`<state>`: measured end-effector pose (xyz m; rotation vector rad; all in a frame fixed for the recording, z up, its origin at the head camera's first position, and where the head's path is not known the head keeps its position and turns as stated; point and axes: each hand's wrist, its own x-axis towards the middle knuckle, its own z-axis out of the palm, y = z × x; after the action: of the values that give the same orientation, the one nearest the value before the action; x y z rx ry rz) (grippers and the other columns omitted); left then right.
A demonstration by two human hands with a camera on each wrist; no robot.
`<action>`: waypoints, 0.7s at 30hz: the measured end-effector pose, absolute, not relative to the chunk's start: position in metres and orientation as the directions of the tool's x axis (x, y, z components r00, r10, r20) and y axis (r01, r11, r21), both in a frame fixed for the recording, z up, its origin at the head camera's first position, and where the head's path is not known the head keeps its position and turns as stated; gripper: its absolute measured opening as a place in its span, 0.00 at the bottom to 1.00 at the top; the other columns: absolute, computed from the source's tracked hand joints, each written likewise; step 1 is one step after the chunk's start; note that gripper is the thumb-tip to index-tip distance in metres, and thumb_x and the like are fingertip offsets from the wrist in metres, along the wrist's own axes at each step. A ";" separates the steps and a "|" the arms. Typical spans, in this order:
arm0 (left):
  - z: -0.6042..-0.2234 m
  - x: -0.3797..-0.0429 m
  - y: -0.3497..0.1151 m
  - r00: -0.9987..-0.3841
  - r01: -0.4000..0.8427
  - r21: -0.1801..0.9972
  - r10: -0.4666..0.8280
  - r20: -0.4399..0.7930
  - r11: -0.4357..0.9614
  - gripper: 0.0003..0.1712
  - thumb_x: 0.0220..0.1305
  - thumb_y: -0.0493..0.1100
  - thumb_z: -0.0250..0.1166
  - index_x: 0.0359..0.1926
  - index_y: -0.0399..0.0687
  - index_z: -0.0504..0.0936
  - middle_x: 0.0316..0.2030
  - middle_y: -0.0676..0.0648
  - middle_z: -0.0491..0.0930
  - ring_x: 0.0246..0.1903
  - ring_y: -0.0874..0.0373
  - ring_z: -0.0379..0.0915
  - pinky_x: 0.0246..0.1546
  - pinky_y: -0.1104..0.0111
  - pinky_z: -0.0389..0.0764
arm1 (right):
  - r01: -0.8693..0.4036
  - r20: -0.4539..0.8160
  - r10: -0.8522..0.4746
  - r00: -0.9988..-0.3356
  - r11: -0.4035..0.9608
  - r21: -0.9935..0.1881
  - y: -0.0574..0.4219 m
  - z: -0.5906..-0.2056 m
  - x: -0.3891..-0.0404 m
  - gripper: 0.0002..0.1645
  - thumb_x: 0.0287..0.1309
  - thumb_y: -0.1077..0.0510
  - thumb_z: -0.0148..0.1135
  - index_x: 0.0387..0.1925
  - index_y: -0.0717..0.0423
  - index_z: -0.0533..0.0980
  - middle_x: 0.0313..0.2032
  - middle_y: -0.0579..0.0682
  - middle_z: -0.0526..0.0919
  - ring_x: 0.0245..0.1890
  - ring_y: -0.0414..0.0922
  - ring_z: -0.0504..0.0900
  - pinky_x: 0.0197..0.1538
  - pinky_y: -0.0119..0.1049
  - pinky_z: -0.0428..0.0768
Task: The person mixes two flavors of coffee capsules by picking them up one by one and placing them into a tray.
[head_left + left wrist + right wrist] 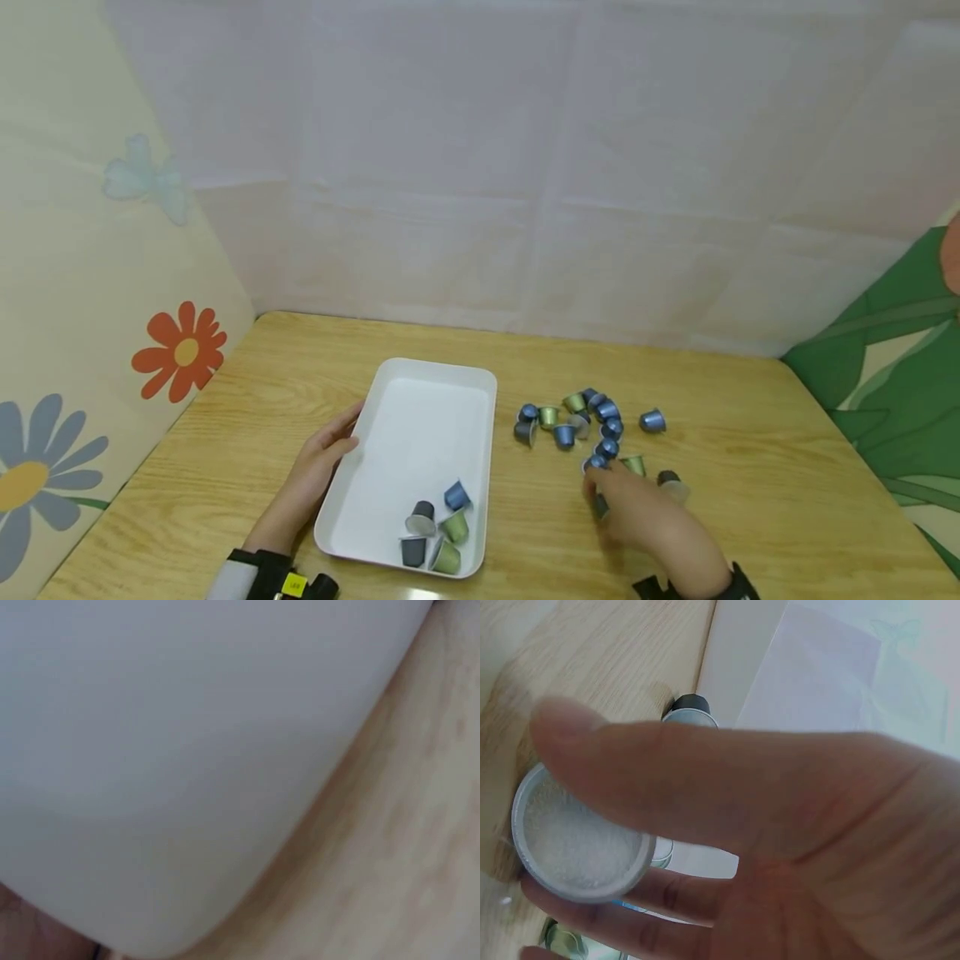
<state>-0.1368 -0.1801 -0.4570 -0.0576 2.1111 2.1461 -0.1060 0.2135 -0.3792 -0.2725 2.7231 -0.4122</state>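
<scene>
My left hand (317, 468) grips the left side of a white tray (420, 425), thumb at the rim. The tray's pale side fills most of the left wrist view. Inside its near right corner lie several coffee capsules, among them a blue one (457, 496), a green one (455, 526) and a dark grey one (413, 551). Right of the tray, my right hand (651, 510) pinches a dark coffee capsule (601, 505) between thumb and fingers. Its round silver lid (585, 844) faces the right wrist camera. A curved row of blue capsules (611, 428) runs up from the fingertips.
More capsules lie left of the row, including a green one (548, 417) and a blue one (564, 436). A lone blue capsule (652, 421) lies to the right. Near the right hand are a green capsule (633, 465) and a dark one (667, 477). A white sheet (480, 208) hangs behind the wooden table (757, 433).
</scene>
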 end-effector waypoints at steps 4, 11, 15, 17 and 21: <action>-0.456 -0.136 -0.181 -0.990 -0.120 0.993 0.069 -0.120 0.004 0.30 0.74 0.37 0.49 0.75 0.45 0.60 0.74 0.41 0.57 0.69 0.47 0.56 0.52 0.74 0.72 | -0.174 -0.289 -0.265 -0.920 0.936 -0.305 0.213 -0.383 -0.107 0.24 0.36 0.70 0.78 0.34 0.50 0.76 0.36 0.49 0.76 0.35 0.47 0.76 0.39 0.48 0.77; -0.455 -0.136 -0.181 -0.990 -0.121 0.993 0.075 -0.120 -0.005 0.30 0.74 0.38 0.49 0.75 0.45 0.60 0.74 0.42 0.57 0.70 0.47 0.56 0.53 0.74 0.72 | -0.218 -0.229 -0.282 -0.932 0.938 -0.268 0.209 -0.386 -0.107 0.22 0.37 0.72 0.76 0.30 0.52 0.73 0.32 0.48 0.74 0.34 0.46 0.75 0.38 0.47 0.76; -0.455 -0.136 -0.181 -0.991 -0.114 0.993 0.078 -0.113 -0.017 0.30 0.75 0.37 0.49 0.75 0.45 0.59 0.74 0.41 0.57 0.70 0.47 0.56 0.52 0.75 0.73 | -0.216 -0.237 -0.282 -0.930 0.939 -0.268 0.205 -0.386 -0.108 0.20 0.40 0.71 0.76 0.31 0.53 0.74 0.32 0.48 0.74 0.34 0.46 0.75 0.39 0.46 0.77; -0.455 -0.135 -0.181 -0.991 -0.112 0.994 0.082 -0.110 -0.018 0.30 0.75 0.37 0.49 0.75 0.45 0.59 0.74 0.41 0.56 0.70 0.47 0.56 0.52 0.75 0.73 | -0.208 -0.251 -0.276 -0.928 0.941 -0.268 0.203 -0.386 -0.108 0.20 0.41 0.70 0.76 0.31 0.54 0.74 0.33 0.48 0.74 0.34 0.46 0.75 0.39 0.46 0.77; -0.456 -0.135 -0.181 -0.990 -0.110 0.994 0.090 -0.108 -0.018 0.30 0.75 0.38 0.48 0.76 0.44 0.58 0.74 0.41 0.56 0.70 0.47 0.55 0.53 0.74 0.72 | -0.196 -0.266 -0.268 -0.926 0.943 -0.268 0.203 -0.386 -0.108 0.19 0.42 0.70 0.76 0.32 0.54 0.75 0.33 0.48 0.74 0.35 0.46 0.76 0.39 0.47 0.78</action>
<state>-0.1348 -0.1811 -0.4557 -0.0218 2.0972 2.1466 -0.1077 0.2028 -0.3858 -0.3415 2.7970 -0.3416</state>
